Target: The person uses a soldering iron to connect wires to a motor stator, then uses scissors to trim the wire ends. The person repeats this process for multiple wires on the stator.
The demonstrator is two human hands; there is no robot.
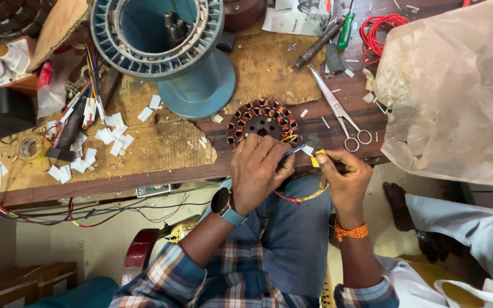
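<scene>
we see our left hand (256, 171) curled at the desk (161, 151) edge, its grip pinched on a thin blue wire (292, 151) that leads up toward the copper-wound stator (262, 121). the stator lies flat on the desk just above the knuckles; its lower rim is hidden behind the fingers, so we cannot tell whether the hand touches it. our right hand (344, 178) sits just beside, grip pressed together around a small yellow piece (316, 160) at the wire's end; what else it holds is covered by the thumb and hard to make out. a red wire (287, 198) loops below both hands, partly hidden between them. scissors (340, 111) lie closed near the stator, on its right. a large blue motor housing (166, 45) is cut off by the top edge. white paper slips (106, 140) are scattered on the left part of the desk. a crumpled plastic bag (457, 91) runs out of frame at right. another person's foot (397, 199) and pale trouser leg show at lower right, the rest cut off.
</scene>
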